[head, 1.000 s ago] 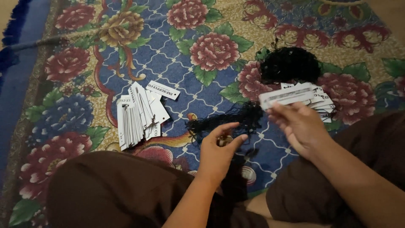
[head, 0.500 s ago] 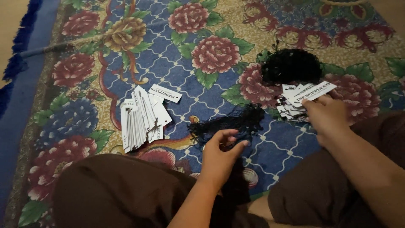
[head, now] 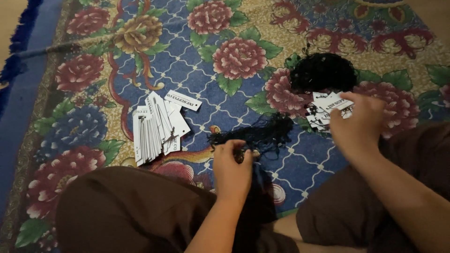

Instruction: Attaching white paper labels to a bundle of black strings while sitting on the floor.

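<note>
I sit on a flowered carpet (head: pixel 234 98) with my knees drawn up in brown trousers. My left hand (head: pixel 232 168) pinches a bundle of thin black strings (head: pixel 262 133) that trails across the carpet. My right hand (head: pixel 356 124) reaches over a small heap of white paper tags (head: pixel 326 110) at the right and grips one tag off its top. A bigger clump of black strings (head: pixel 323 70) lies just behind that heap. To the left, a fanned pile of white tags (head: pixel 157 129) rests on the carpet, apart from both hands.
The carpet's blue border with a dark fringe (head: pixel 21 61) runs along the left side, with bare floor beyond it. My left knee (head: pixel 122 211) and right knee (head: pixel 347 215) fill the lower part of the view.
My right hand has moved away from my body, from near my lap to the tag heap at the right. My left hand stays on the black strings.
</note>
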